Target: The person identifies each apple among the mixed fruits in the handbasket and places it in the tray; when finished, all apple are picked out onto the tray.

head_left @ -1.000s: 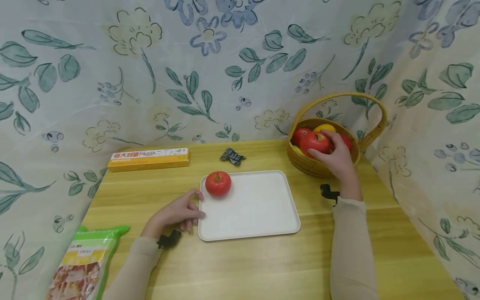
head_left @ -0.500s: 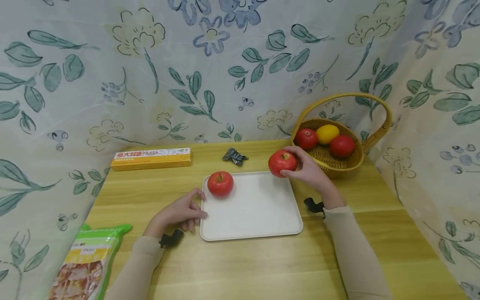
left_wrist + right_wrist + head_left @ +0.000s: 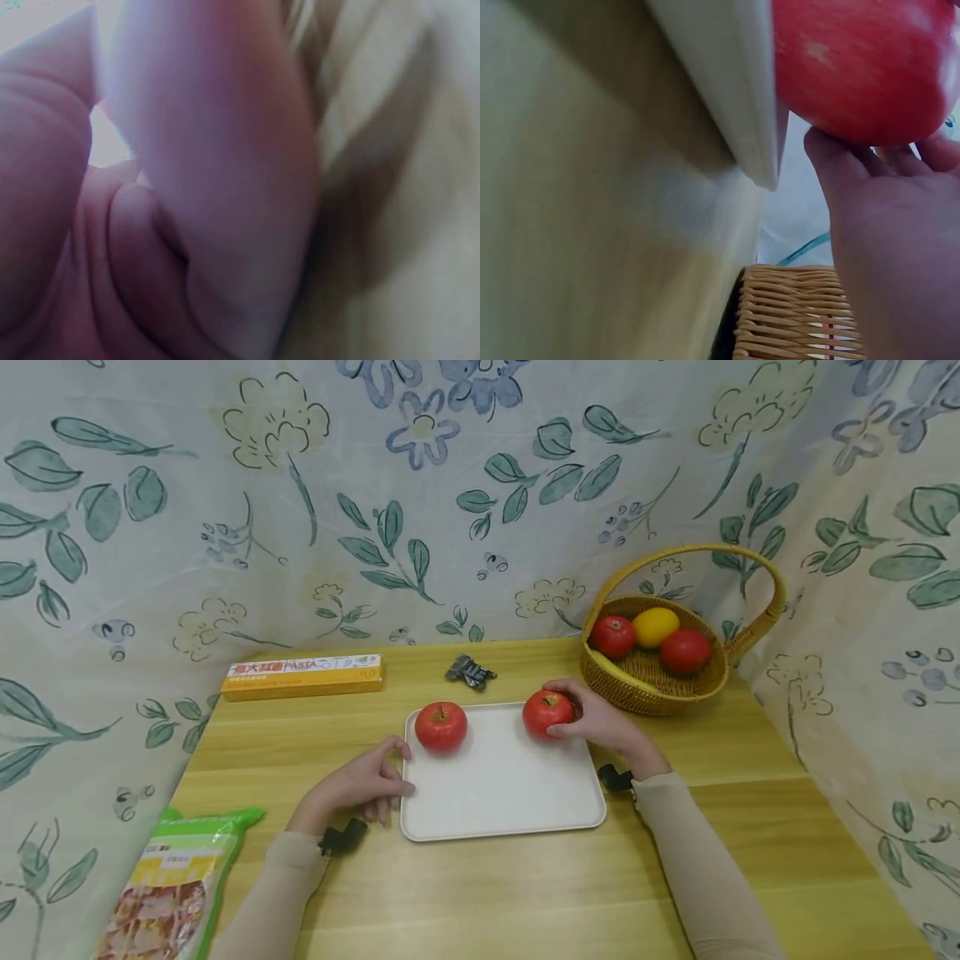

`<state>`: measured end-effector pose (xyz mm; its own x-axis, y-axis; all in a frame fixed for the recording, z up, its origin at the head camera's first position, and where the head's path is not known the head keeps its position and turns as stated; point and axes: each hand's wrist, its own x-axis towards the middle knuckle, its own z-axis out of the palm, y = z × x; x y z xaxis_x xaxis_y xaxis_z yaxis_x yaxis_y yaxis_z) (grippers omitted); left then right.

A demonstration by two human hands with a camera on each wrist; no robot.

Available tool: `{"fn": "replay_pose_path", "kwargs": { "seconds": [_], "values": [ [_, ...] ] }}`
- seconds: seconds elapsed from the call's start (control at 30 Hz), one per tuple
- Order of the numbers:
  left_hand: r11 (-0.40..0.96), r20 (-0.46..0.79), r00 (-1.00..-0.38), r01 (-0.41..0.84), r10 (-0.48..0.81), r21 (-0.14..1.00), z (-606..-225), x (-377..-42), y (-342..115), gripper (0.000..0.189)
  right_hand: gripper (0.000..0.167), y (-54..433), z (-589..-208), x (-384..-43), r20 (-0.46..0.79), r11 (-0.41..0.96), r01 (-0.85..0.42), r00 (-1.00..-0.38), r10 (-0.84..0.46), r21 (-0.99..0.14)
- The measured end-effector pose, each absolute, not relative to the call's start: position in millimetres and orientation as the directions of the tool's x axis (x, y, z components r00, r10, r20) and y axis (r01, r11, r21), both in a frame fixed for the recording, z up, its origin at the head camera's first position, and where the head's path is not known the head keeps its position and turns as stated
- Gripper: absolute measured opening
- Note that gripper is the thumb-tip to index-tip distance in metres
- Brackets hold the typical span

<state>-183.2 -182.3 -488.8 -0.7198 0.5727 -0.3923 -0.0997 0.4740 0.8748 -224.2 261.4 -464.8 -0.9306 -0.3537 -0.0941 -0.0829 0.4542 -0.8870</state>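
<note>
In the head view a white tray (image 3: 502, 785) lies on the wooden table. One red apple (image 3: 441, 727) sits in its far left corner. My right hand (image 3: 600, 720) grips another red apple (image 3: 546, 713) at the far right corner, thumb on the near side and fingers behind. The right wrist view shows this apple (image 3: 862, 67) close beside the tray's edge (image 3: 735, 90); whether it touches the tray is hard to tell. My left hand (image 3: 363, 783) holds the tray's left rim with bent index finger and thumb. Its fingers (image 3: 217, 172) fill the left wrist view, blurred.
A wicker basket (image 3: 626, 695) with a tall handle stands at the back right, holding red fruit, a yellow lemon-like fruit and a banana-like one. A pasta box (image 3: 303, 678), a small black wrapper (image 3: 470, 672) and a green-edged food bag (image 3: 168, 885) lie around the tray.
My right hand has lifted the apple out of the basket and carried it left, then down to the tray's far right corner. The left hand keeps its place on the rim.
</note>
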Motion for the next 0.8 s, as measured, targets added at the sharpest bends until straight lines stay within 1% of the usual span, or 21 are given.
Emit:
{"fn": "replay_pose_path", "kwargs": {
  "seconds": [0.17,0.4,0.57,0.67,0.8],
  "values": [
    [0.476,-0.393,-0.720,-0.099,0.572,0.874,-490,-183,-183,0.058,0.082,262,-465,-223,-0.098,0.447,-0.100,-0.912,-0.398,-0.889],
    [0.481,-0.400,-0.722,-0.105,0.565,0.870,-490,-182,-183,0.058,0.085,262,-464,-222,-0.131,0.433,-0.079,-0.892,-0.433,-0.898],
    [0.480,-0.401,-0.720,-0.107,0.566,0.871,-490,-182,-183,0.058,0.092,265,-461,-222,-0.128,0.427,-0.090,-0.881,-0.455,-0.900],
    [0.479,-0.399,-0.721,-0.107,0.566,0.871,-489,-183,-183,0.058,0.094,271,-454,-222,-0.096,0.423,-0.127,-0.878,-0.468,-0.897],
    [0.479,-0.400,-0.721,-0.107,0.566,0.871,-489,-183,-182,0.058,0.089,281,-435,-219,-0.005,0.403,-0.205,-0.886,-0.463,-0.892]
  ]
}}
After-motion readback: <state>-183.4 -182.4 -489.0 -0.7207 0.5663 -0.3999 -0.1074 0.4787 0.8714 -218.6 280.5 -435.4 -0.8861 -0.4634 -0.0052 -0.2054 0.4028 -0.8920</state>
